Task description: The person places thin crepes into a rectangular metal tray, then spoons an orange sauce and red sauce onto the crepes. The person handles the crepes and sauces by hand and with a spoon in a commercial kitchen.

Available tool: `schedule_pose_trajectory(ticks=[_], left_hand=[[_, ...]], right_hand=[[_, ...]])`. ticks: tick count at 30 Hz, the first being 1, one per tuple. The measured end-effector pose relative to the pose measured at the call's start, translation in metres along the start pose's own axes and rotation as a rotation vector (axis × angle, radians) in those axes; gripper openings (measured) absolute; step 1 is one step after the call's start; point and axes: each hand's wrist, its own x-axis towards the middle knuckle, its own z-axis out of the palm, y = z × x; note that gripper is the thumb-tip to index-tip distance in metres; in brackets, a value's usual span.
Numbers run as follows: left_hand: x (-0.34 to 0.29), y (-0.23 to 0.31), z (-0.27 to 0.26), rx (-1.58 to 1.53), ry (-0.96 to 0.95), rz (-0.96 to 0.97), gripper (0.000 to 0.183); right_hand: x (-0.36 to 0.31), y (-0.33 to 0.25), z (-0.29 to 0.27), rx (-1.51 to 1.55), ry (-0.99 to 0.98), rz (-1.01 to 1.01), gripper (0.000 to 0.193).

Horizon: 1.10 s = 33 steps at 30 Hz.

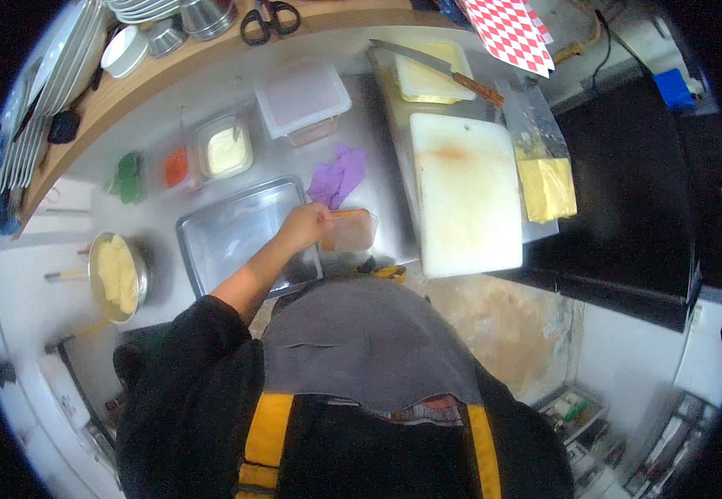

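The grey apron (361, 341) lies nearest; beyond, the left hand (305, 226) bends its fingers at the left end of an orange-tinted container (351, 232) — gripping or touching, I cannot tell — right of the tray (232, 229), probably for easy reach. Right hand unseen.

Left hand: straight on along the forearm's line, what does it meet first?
Probably the purple cloth, just ahead of the left hand, though depth is unclear. The small tub lies right of that line.
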Motion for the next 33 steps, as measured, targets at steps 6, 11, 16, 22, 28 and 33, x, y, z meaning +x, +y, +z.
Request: schedule_pose_trajectory(ticks=[6, 11, 16, 22, 28, 33], left_hand=[[0.001, 0.037, -0.029, -0.089, 0.113, 0.187, 0.019], [0.060, 0.058, -0.041, 0.263, 0.373, 0.347, 0.027], [0.042, 0.022, -0.004, 0.214, 0.384, 0.209, 0.032], [-0.069, -0.028, 0.049, 0.243, 0.298, 0.084, 0.028], [-0.135, 0.040, -0.019, 0.008, 0.791, 0.139, 0.036], [-0.300, 0.192, -0.206, 0.232, 1.182, 0.767, 0.053]], right_hand=[[0.005, 0.014, -0.015, -0.009, -0.048, -0.028, 0.021], [-0.004, 0.031, -0.039, -0.018, -0.069, -0.053, 0.019], [-0.044, 0.052, -0.103, -0.066, -0.147, -0.046, 0.018], [-0.122, 0.024, -0.257, -0.097, -0.304, -0.054, 0.017], [-0.098, -0.100, -0.291, 0.480, 0.370, -0.631, 0.009], [-0.142, -0.195, -0.369, 0.634, 0.797, -1.243, 0.014]])
